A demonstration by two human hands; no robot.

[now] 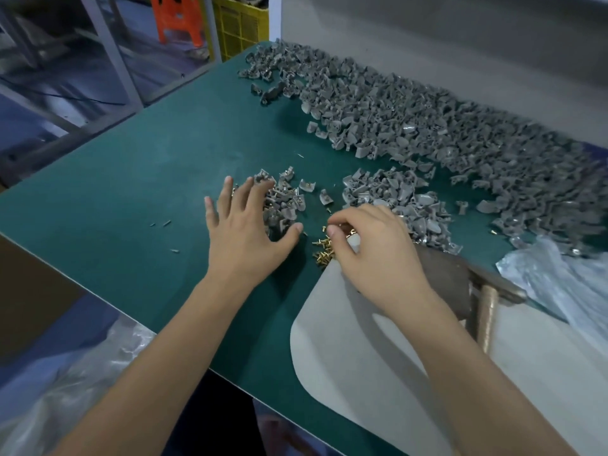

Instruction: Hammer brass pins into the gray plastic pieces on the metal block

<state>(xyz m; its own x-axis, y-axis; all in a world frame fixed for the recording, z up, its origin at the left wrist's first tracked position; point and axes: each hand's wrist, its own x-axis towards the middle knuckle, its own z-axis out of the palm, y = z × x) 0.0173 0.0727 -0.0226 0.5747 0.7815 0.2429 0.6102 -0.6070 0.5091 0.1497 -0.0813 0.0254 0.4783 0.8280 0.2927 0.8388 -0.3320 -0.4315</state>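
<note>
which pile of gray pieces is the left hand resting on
The small pile of gray pieces nearest the table's front-left, under the left hand. The middle pile and the long back heap lie untouched, farther right.

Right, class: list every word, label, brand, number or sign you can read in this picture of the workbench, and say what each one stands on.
None: no readable text shows anywhere.
The gray plastic pieces, brass pins, green table mat and clear plastic bag bear no visible print.
The yellow crate and orange stool at the back show no lettering either.
</note>
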